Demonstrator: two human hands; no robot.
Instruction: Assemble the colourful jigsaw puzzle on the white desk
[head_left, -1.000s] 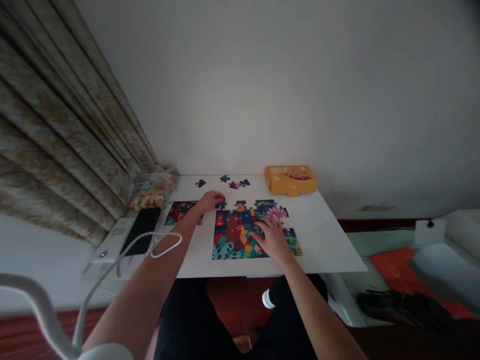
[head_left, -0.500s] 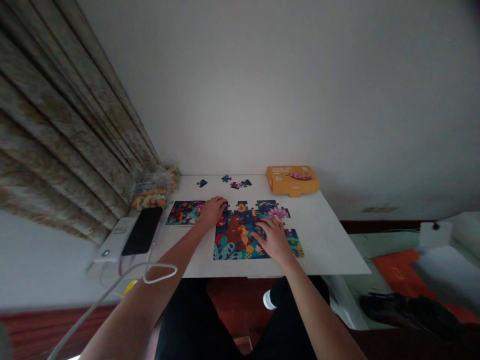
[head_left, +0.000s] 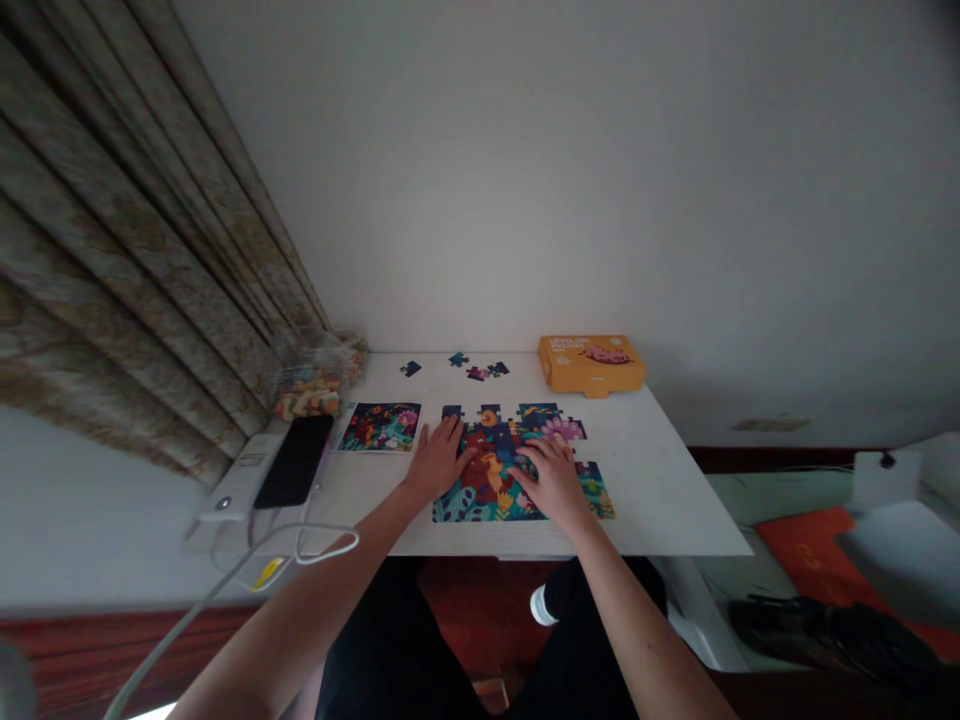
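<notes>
Both our hands lie flat on the jigsaw (head_left: 517, 470) in the middle of the white table (head_left: 660, 480). Left hand (head_left: 437, 462) is spread open on its left edge, fingers apart, holding nothing. Right hand (head_left: 553, 478) is open too, pressing near the middle w/ flat fingers. We think we're pushing pieces down so they lock (top row has gaps). Four loose pieces (head_left: 480, 368) wait behind the jigsaw, by the wall. Next we'd need a far reach & a soft pinch. Orange box (head_left: 591, 362) sits back-right, picture card (head_left: 381, 427) just left.
</notes>
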